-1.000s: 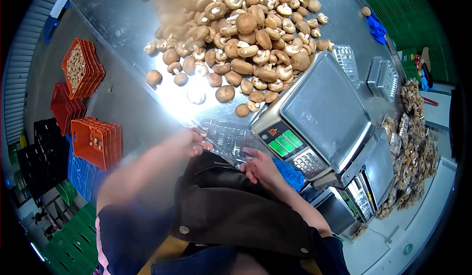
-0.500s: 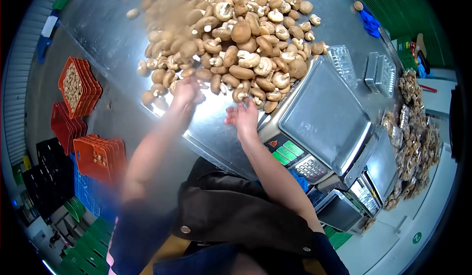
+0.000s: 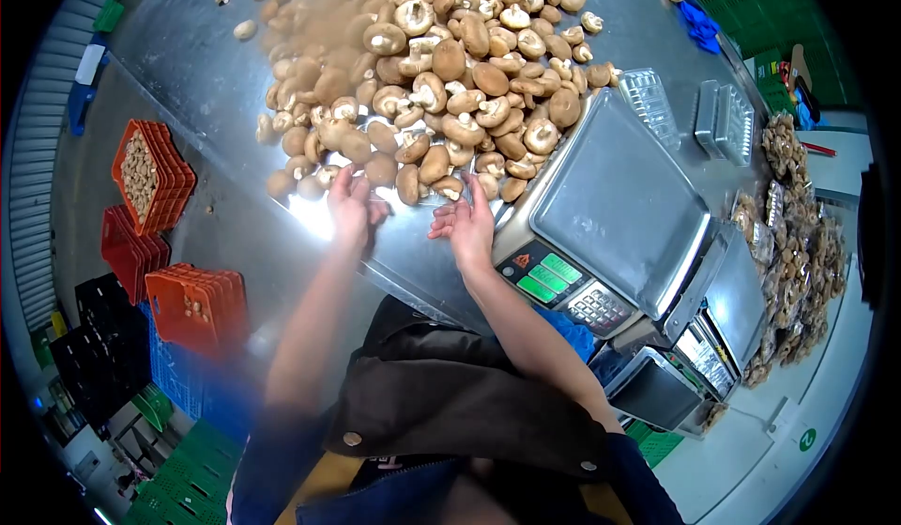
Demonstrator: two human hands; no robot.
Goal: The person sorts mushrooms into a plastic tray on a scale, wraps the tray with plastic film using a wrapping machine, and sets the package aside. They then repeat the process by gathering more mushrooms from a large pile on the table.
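Observation:
A large heap of brown-capped shiitake mushrooms (image 3: 450,60) is spread over the steel table (image 3: 202,42). At its near edge, my left hand (image 3: 353,211) has its fingers apart, close to the lowest mushrooms. To the right, my right hand (image 3: 466,229) is open too, palm turned inward and fingers pointing at the heap. Several mushrooms lie between and just beyond my fingertips. Pale, shiny glints show among them; what they belong to I cannot make out. Right of my right hand stands a weighing scale (image 3: 619,197) with a bare metal plate and lit green displays.
Clear plastic trays (image 3: 725,123) lie beyond the scale, near a blue glove (image 3: 699,28). Packed mushrooms (image 3: 793,272) are piled at the right. On the floor at left are orange crates (image 3: 192,304), one holding mushrooms. A wrapping machine (image 3: 657,389) sits below the scale.
My left hand has moved slightly down, its fingers now spread more plainly. Mushrooms at the near edge have shifted and bunched between my hands. The view has moved a little.

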